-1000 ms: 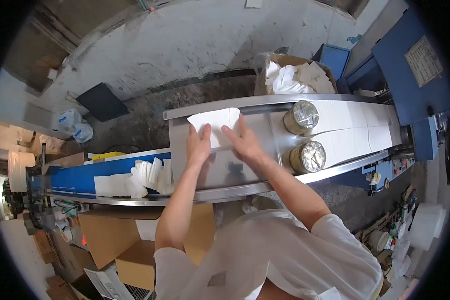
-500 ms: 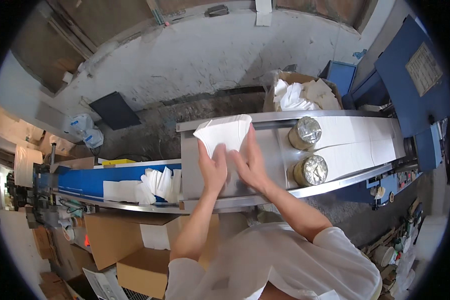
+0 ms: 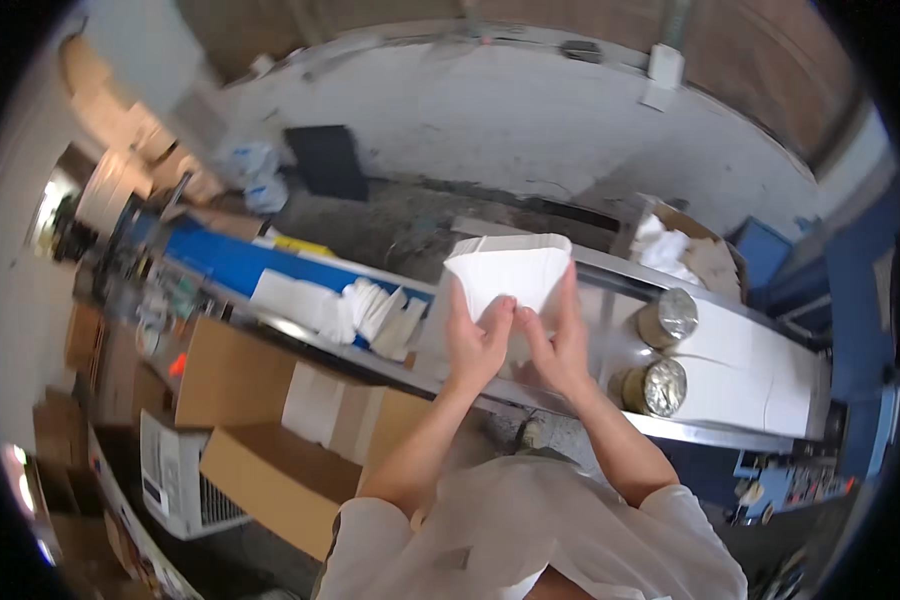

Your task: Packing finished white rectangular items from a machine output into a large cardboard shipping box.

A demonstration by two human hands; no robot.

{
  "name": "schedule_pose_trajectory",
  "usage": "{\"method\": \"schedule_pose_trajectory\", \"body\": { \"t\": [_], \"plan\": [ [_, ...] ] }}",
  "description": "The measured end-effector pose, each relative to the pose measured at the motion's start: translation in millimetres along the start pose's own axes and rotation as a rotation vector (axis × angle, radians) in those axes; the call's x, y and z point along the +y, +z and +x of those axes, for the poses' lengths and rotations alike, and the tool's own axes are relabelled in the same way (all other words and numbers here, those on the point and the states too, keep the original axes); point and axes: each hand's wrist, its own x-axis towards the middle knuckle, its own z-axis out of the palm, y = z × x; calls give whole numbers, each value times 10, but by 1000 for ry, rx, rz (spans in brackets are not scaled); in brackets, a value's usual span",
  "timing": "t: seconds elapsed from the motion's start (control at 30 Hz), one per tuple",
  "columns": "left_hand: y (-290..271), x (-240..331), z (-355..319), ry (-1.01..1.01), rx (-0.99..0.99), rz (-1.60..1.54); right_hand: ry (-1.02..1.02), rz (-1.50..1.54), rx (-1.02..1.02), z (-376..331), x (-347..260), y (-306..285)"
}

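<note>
My left hand (image 3: 478, 345) and my right hand (image 3: 558, 345) hold a stack of white paper sheets (image 3: 510, 275) between them. Fingers wrap the two sides, and both thumbs press on the near face, their tips close together. The stack's top edge flares wider than its lower part. Beneath it lies a steel work table (image 3: 610, 300), partly hidden by my hands. To the right, two round weights wrapped in shiny film, a far one (image 3: 667, 318) and a near one (image 3: 656, 387), stand at the ends of white paper strips (image 3: 755, 370).
Left of the table runs a blue conveyor belt (image 3: 230, 265) with loose white paper pieces (image 3: 370, 310) on it. An open cardboard box (image 3: 270, 480) sits below, at the near left. Behind the table is a carton of white scraps (image 3: 665, 250); a blue machine (image 3: 865, 300) stands right.
The view has turned, so the table now slopes down to the right. My hands still grip the stack, and my thumb tips have come closer together.
</note>
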Motion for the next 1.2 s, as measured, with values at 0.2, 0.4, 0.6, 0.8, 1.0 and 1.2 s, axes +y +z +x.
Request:
{"method": "schedule_pose_trajectory", "body": {
  "t": [0.2, 0.4, 0.6, 0.8, 1.0, 1.2],
  "plan": [
    [-576, 131, -115, 35, 135, 160, 33, 229, -139, -60, -235, 488],
    [-1271, -61, -363, -18, 303, 184, 8, 276, -304, -166, -638, 1049],
    [-1912, -39, -535, -31, 464, 116, -14, 492, -439, -201, -1208, 1619],
    [-2425, 437, -913, -46, 418, 512, 22, 661, -521, -405, -1372, 2070],
    [-2579, 825, -1183, -82, 422, 816, 348, 1067, -720, -751, -1119, 2538],
    [-2973, 1012, -1605, -225, 557, 691, 419, 1060, -983, -1585, -877, 2941]
  ]
}}
